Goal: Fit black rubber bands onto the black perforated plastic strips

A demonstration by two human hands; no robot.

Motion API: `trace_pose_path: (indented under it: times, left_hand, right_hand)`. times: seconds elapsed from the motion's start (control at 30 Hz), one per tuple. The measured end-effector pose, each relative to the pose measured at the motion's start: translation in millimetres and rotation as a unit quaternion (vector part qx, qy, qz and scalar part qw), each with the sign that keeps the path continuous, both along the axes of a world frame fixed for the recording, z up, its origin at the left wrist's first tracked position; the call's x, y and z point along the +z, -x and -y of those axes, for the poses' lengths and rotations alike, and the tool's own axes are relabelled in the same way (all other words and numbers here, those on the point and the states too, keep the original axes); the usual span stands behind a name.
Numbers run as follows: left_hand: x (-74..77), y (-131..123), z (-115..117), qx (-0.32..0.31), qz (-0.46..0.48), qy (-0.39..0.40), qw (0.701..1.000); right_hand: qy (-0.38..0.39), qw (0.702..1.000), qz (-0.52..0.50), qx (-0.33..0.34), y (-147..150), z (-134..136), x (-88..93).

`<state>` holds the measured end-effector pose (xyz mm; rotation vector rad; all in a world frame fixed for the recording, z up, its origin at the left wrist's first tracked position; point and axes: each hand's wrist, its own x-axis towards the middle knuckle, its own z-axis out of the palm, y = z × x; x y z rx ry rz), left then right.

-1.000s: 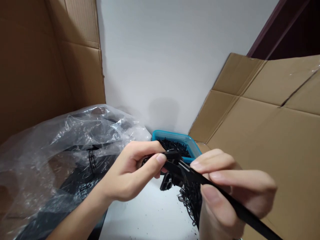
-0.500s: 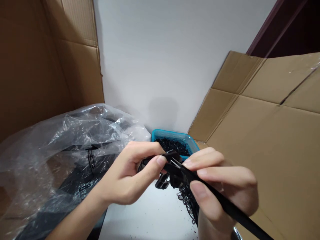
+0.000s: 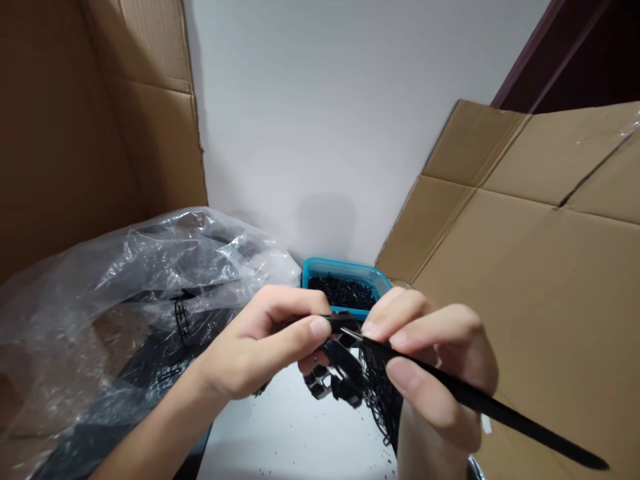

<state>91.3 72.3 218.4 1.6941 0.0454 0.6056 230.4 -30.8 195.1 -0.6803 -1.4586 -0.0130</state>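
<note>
My left hand point(image 3: 270, 347) pinches a black plastic part point(image 3: 340, 323) between thumb and forefinger. Several shiny black pieces point(image 3: 345, 387) hang just below it; whether they are joined to it I cannot tell. My right hand point(image 3: 435, 360) is closed around black tweezers point(image 3: 480, 397), their silver tips pointing left against or very near the part. Beneath the hands lies a white work surface point(image 3: 290, 433), dotted with small black crumbs. A heap of thin black looped pieces point(image 3: 383, 393) lies partly hidden behind my right hand.
A blue plastic basket point(image 3: 345, 265) with many small black pieces stands at the back against a white wall point(image 3: 325, 120). Crumpled clear plastic point(image 3: 200, 247) covers dark material on the left. Cardboard panels point(image 3: 540, 280) rise on both sides.
The tweezers have swung flatter, so their rear end now shows at lower right. My right hand has shifted slightly left. The black part has turned in my left hand, and the hanging pieces sit lower.
</note>
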Motion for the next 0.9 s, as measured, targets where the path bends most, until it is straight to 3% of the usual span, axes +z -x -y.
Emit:
trace_pose_path:
  times: [0.17,0.33,0.5,0.6,0.73,0.83,0.9]
  left_hand:
    - [-1.2,-4,2,-0.043,-0.013,0.089,0.995]
    - [-3.7,-8,3,-0.060,0.001,0.113,0.992]
    - [-5.7,-8,1,-0.066,0.007,0.091,0.994]
    - [-2.3,-4,1,-0.028,0.010,0.018,0.999]
    - [3.2,2,2,0.050,0.031,-0.113,0.992]
    - [4.9,6,2,0.074,0.046,-0.165,0.983]
    - [5.5,7,3,0.079,0.052,-0.173,0.980]
  right_hand:
    - [0.035,0.989,-0.084,0.116,-4,-15,-1.2]
    - [0.058,0.947,-0.147,0.278,0,-35,1.5]
    - [0.067,0.934,-0.162,0.312,0,-40,2.5]
    - [0.055,0.953,-0.151,0.255,-3,-32,2.4]
    - [-0.035,0.994,-0.068,0.083,0,-13,-0.3]
    - [-0.079,0.996,0.003,-0.033,6,-3,-2.9]
    - [-0.095,0.992,0.027,-0.073,11,-1,-3.6]
